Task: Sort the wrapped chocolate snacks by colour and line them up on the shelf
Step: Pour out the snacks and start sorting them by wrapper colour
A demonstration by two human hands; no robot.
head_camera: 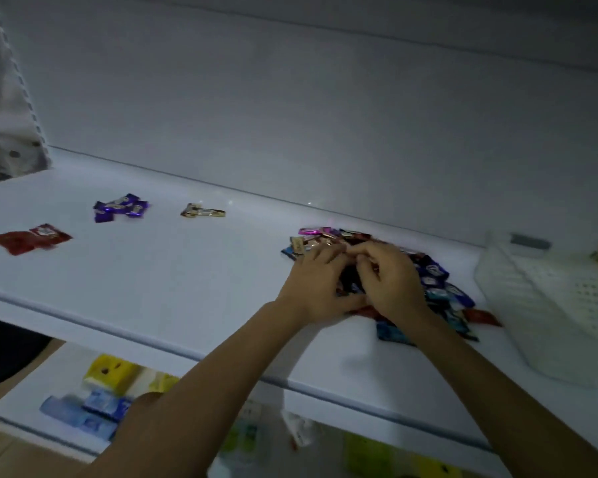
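Shelf [152, 270]: plain white. Red wrappers [32, 238]: bright red. Purple wrappers [120, 207]: deep purple, pale logos. Gold wrappers [202, 211]: shiny gold. Mixed pile [439, 288]: blue, pink, gold, red, black (blue dominates). Basket [549, 305]: milky white, grid of small holes. Cloth [0, 153]: pale, grey dots. Yellow packs [113, 372]; blue packs [83, 414].

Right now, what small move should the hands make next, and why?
Probably pick one snack from the mixed pile and carry it left to its matching colour. The left hand and right hand are both on that pile, while the red group, purple group and gold group are small. Whether they already pinch one is unclear.
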